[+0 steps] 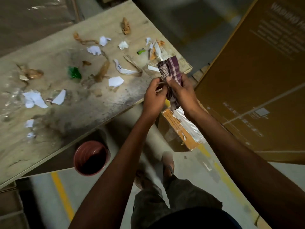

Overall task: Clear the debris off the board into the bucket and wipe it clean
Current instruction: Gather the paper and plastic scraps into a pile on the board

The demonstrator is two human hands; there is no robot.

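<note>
A pale wooden board [92, 111] fills the upper left, dusty and strewn with several scraps: white paper [115, 81], brown tape strips [103, 68], green wrappers [74, 72] and clear plastic [11, 100]. Over the board's right near corner both hands hold a purple checked cloth [170, 68]. My left hand [154, 96] pinches its lower edge, and my right hand [180, 91] grips the bunched cloth, whose tail hangs below the fingers. A reddish-brown bucket [91, 157] stands on the floor just under the board's near edge, open and dark inside.
A large brown cardboard carton [257, 76] stands close on the right. A smaller taped box [181, 128] lies on the floor beneath my hands. Yellow floor lines [62, 194] run past the bucket. My sandalled feet [168, 164] stand between bucket and box.
</note>
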